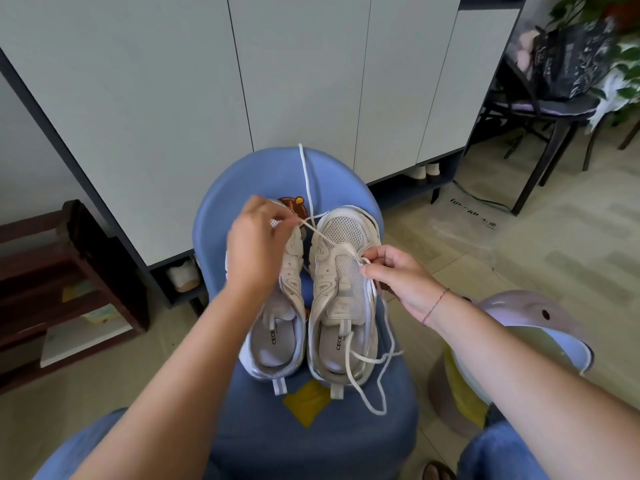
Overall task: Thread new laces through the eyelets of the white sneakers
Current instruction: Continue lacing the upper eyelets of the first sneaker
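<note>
Both sneakers sit side by side on the blue chair (242, 188), toes pointing away from me and heels toward me, so their long axes run straight out from the body.

Left hand (258, 237): over the toe end of the left sneaker (273, 344), fingers curled, pinching the lace (323, 237) at its fingertips.

Right hand (401, 278): beside the outer edge of the right sneaker (343, 230), thumb and forefinger pinched on the lace just at the lowest eyelet row.

Key relation: the lace runs as one tight diagonal span from the left hand, down and rightward across the right sneaker's toe, to the right hand. That shoe lies between the two hands; the right hand is touching it and is the nearer.

Judgement: the threading looks barely started, and the upper eyelets seem empty. The next eyelet lies heelward of the right hand, toward me.

More lace trails over the chair back and loops slack across the right heel. I cannot tell whether it is the same lace.
</note>
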The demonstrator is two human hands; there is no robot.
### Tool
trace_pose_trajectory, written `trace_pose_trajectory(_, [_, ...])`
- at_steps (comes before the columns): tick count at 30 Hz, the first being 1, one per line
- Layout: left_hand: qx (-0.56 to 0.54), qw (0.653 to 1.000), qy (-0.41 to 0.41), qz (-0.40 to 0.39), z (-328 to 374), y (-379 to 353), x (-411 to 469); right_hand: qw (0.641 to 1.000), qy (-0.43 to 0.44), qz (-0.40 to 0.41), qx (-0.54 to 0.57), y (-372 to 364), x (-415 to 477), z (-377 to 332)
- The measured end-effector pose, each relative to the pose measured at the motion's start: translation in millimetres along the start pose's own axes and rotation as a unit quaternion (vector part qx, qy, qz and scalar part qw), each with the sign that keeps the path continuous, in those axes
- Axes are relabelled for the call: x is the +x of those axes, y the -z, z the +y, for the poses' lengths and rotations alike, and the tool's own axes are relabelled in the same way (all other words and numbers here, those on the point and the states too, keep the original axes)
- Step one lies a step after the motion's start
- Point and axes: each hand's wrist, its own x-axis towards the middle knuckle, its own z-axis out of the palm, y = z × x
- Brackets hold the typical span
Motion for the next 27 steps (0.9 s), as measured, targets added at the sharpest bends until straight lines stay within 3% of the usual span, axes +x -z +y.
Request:
trace_pose_trajectory(6, [0.007, 0.985, 0.076, 0.152, -17.6, 52.8, 18.3, 1.000, 0.000, -0.006, -0.013, 2.1, 2.0, 1.9])
trace_pose_trajectory(13, [-0.005, 0.933, 0.186, 0.307, -63.3, 115.9, 27.7, 1.000, 0.002, -0.006, -0.010, 1.4, 0.3, 0.7])
trace_pose_trajectory(15, [-0.040, 0.940, 0.195, 0.276, -54.7, 118.7, 24.3, 1.000, 0.002, -0.001, -0.007, 0.4, 0.2, 0.5])
trace_pose_trajectory(19, [-0.120, 0.977, 0.142, 0.102, -28.8, 101.6, 20.1, 1.000, 0.003, 0.008, -0.009, -0.9, 0.6, 1.7])
trace_pose_trajectory(23, [-0.187, 0.972, 0.130, -0.064, -18.9, 83.5, 14.4, 1.000, -0.001, 0.008, -0.009, -0.4, 1.3, 2.7])
trace_pose_trajectory(27, [-0.053, 0.987, 0.071, -0.138, -20.5, 56.9, 8.7, 1.000, -0.003, 0.009, 0.001, -0.6, 1.8, 3.8])
